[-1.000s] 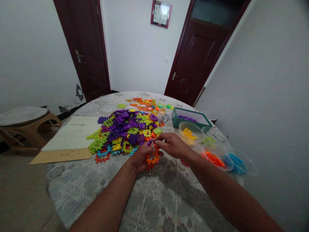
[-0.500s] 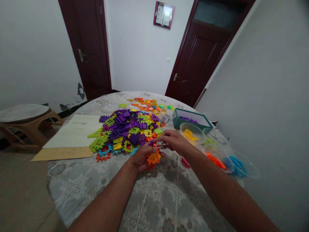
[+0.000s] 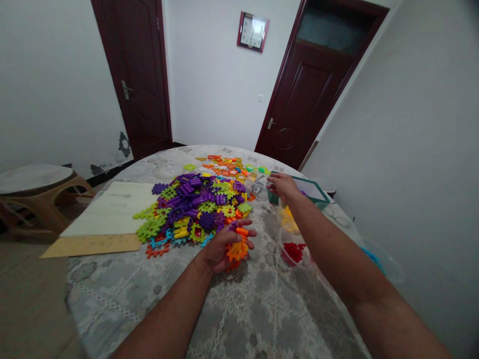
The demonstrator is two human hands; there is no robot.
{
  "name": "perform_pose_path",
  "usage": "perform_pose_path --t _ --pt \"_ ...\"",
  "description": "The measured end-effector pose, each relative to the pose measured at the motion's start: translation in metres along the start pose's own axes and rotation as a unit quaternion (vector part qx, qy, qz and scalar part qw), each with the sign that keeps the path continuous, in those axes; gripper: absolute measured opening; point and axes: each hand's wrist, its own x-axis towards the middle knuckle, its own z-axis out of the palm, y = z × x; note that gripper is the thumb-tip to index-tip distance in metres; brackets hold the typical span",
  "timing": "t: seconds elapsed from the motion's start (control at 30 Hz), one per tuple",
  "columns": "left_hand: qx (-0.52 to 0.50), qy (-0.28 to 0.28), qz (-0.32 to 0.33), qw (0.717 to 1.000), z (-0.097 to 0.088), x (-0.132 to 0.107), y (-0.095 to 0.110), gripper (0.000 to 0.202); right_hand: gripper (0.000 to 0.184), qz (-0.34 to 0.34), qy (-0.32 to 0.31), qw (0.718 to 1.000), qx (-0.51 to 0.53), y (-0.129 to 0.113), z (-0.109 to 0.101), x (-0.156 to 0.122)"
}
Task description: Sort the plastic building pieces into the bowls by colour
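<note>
Orange pieces [image 3: 236, 249], one clump, gripped in left hand [image 3: 220, 247]; right hand [image 3: 282, 185] over one teal box [image 3: 322, 198], grip unclear.

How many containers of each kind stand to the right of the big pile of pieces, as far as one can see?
Teal box: 1
Clear bowls: 3 (one with yellow pieces, one with red pieces, one with blue pieces)
Total: 4; the right arm may hide more.

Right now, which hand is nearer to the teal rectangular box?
Right. The right hand is at the near-left corner of the teal rectangular box; the left hand sits well back toward the person, gripping orange plastic interlocking pieces.
</note>
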Motion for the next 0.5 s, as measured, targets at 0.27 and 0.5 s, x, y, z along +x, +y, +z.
perform_pose_path --t 0.27,0.5 --pt "-0.005 -0.046 -0.01 0.999 0.0 -0.001 -0.002 0.06 0.021 -0.115 -0.18 0.974 -0.08 0.005 0.001 -0.073" --pt "-0.002 -0.057 -0.016 0.998 -0.002 0.001 -0.005 0.044 0.026 -0.281 -0.372 0.864 -0.191 -0.001 0.014 -0.142"
